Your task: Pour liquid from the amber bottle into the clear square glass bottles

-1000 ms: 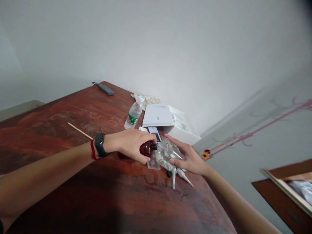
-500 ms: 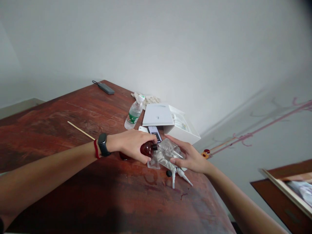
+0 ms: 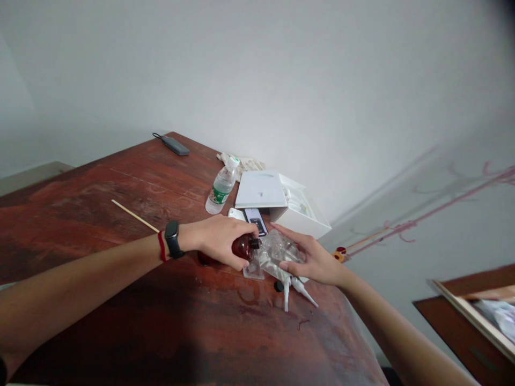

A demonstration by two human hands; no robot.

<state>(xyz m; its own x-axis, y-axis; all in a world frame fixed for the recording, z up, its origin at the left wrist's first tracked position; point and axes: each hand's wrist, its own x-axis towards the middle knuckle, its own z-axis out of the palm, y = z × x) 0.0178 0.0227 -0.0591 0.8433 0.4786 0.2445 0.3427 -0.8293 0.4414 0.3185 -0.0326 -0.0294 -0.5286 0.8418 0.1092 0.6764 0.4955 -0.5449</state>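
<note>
My left hand (image 3: 219, 242) is wrapped round a dark brown bottle (image 3: 242, 247) lying on its side on the red-brown wooden table (image 3: 120, 203), its neck pointing right. My right hand (image 3: 311, 260) grips a clear plastic bag (image 3: 276, 252) at the bottle's mouth, fingers curled over it. A black watch and a red band sit on my left wrist. White pump nozzles (image 3: 295, 288) and a small black cap (image 3: 278, 286) lie just in front of the bag.
A water bottle (image 3: 221, 186), a white open box (image 3: 281, 201), a phone (image 3: 255, 220) and cloth lie behind my hands near the wall. A thin wooden stick (image 3: 134, 215) lies left, a grey device (image 3: 175, 146) at the far corner. The table's right edge is close.
Hardly anything moved; my hands stay on the bottle and bag, and the view shifted slightly.
</note>
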